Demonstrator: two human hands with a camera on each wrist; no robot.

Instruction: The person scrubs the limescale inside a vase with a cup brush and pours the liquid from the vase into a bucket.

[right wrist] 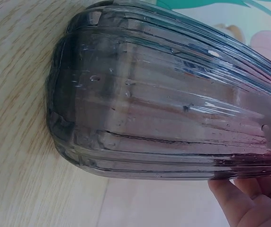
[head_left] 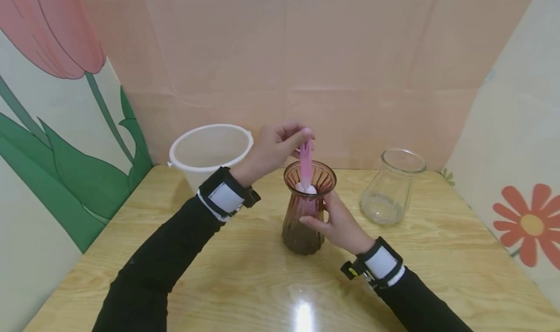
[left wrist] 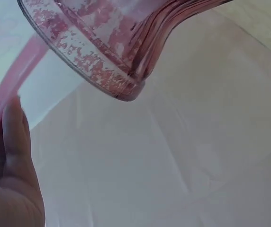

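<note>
My left hand (head_left: 273, 145) pinches a pink brush (head_left: 306, 164) inside the ribbed vase (head_left: 306, 210); my right hand (head_left: 339, 222) clasps the vase. No legible writing.

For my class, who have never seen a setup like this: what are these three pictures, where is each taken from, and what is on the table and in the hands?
No machine here: a person works with two bare hands, wearing three cameras. The wide picture comes from a head camera looking down at a wooden table. The other two come from cameras strapped to each wrist, so they show close, tilted views.

On the table stand a ribbed pink-brown glass vase, a clear glass vase to its right, and a white plastic bucket behind on the left.

The left hand pinches the top of a pink brush handle that reaches down into the ribbed vase. The right hand grips that vase's side, steadying it. The right wrist view shows the vase's base resting on the wood.
</note>
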